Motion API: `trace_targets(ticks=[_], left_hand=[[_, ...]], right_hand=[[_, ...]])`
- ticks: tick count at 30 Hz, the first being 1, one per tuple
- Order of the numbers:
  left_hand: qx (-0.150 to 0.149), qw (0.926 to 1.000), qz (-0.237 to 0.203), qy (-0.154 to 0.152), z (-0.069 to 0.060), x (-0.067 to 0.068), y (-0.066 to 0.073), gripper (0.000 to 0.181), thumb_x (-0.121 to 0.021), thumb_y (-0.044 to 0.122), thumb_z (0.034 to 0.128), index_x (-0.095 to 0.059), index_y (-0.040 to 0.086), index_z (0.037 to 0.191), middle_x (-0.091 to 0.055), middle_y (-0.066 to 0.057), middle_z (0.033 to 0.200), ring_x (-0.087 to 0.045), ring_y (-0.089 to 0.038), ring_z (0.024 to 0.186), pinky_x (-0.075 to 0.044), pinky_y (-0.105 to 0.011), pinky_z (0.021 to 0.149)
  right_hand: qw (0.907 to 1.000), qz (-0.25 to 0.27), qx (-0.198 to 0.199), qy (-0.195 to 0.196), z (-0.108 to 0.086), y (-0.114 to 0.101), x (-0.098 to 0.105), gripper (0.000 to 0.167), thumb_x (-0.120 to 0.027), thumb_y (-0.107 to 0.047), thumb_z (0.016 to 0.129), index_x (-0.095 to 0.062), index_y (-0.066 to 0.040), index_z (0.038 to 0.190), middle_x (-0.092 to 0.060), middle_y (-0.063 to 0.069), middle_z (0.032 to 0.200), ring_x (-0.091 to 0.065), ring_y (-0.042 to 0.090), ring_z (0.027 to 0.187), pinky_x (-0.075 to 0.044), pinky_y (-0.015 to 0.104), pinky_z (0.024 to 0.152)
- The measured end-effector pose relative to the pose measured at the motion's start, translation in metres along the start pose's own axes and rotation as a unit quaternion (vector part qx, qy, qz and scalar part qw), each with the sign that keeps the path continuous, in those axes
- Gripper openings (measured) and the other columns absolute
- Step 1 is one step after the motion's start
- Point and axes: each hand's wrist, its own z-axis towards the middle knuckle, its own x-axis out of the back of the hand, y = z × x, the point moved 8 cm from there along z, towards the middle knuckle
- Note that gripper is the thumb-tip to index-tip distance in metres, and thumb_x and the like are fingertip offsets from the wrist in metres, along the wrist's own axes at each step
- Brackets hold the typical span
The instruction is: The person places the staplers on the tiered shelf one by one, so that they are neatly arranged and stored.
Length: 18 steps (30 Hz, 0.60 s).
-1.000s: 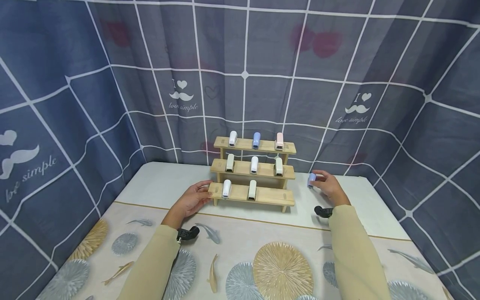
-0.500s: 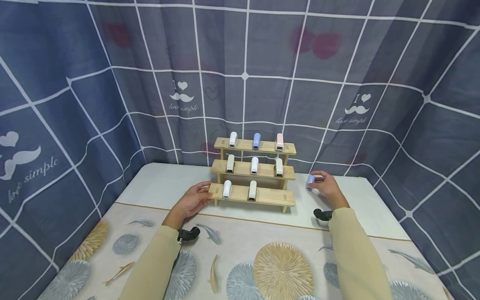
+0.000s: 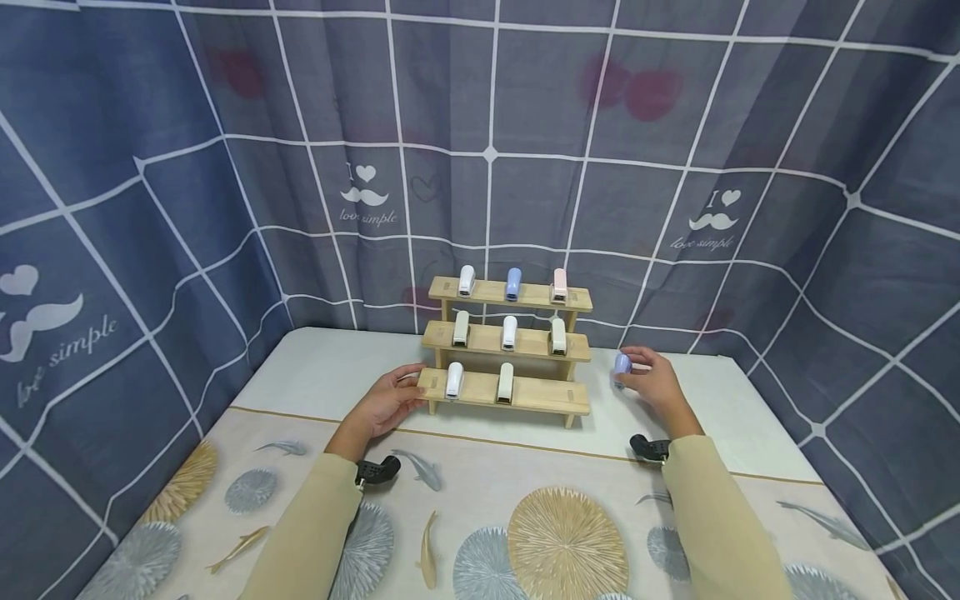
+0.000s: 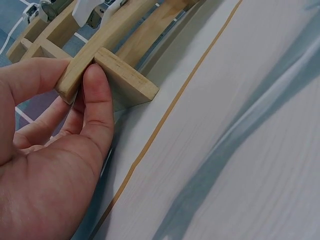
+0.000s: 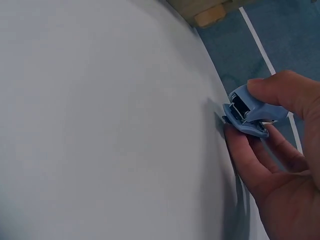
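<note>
My right hand [image 3: 654, 383] pinches a small blue stapler [image 3: 622, 367] between thumb and fingers, just right of a three-step wooden stand. The right wrist view shows this blue stapler [image 5: 250, 114] from its front end, thumb on top and fingers beneath. My left hand [image 3: 386, 402] grips the left end of the stand's lowest shelf [image 3: 540, 396]. In the left wrist view, thumb and fingers pinch the shelf board [image 4: 87, 65] beside its leg. That shelf bears a white stapler [image 3: 454, 379] and a cream stapler [image 3: 505, 383], with bare wood to their right.
Three staplers stand on the middle shelf [image 3: 483, 335], cream, white and cream. On the top shelf [image 3: 490, 290] are a white, a blue and a pink one. A white tabletop [image 3: 330, 367] lies under the stand, with a patterned cloth [image 3: 480, 492] in front and a grid curtain [image 3: 540, 200] behind.
The right hand and the blue stapler have shifted slightly, the stapler now a little lower in the head view. The left hand keeps its grip on the shelf.
</note>
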Motion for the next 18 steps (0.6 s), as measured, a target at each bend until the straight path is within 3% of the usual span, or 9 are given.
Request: trace_targets(ticks=[7,18], left_hand=[[0.002,1.0,-0.002,0.001,-0.001,0.0,0.002,0.067,-0.056,-0.009,0.0962,-0.029,-0.002,0.158,-0.059,-0.005,0.118,-0.065,-0.01,0.095,-0.058,-0.022,0.082],[0.007,1.0,-0.003,0.002,-0.001,-0.002,0.001,0.067,-0.056,-0.009,0.0958,-0.031,0.0,0.157,-0.058,-0.004,0.119,-0.064,-0.011,0.098,-0.059,-0.022,0.084]], right_hand=[[0.9988,0.022,0.044,0.006,-0.014,-0.004,0.001,0.063,-0.083,-0.009,0.084,-0.058,-0.008,0.142,-0.053,0.024,0.146,-0.062,0.039,0.124,-0.058,0.017,0.078],[0.9972,0.037,0.065,-0.004,-0.041,-0.019,-0.005,0.066,-0.083,-0.008,0.083,-0.056,-0.007,0.144,-0.054,0.024,0.145,-0.057,0.043,0.13,-0.054,0.013,0.083]])
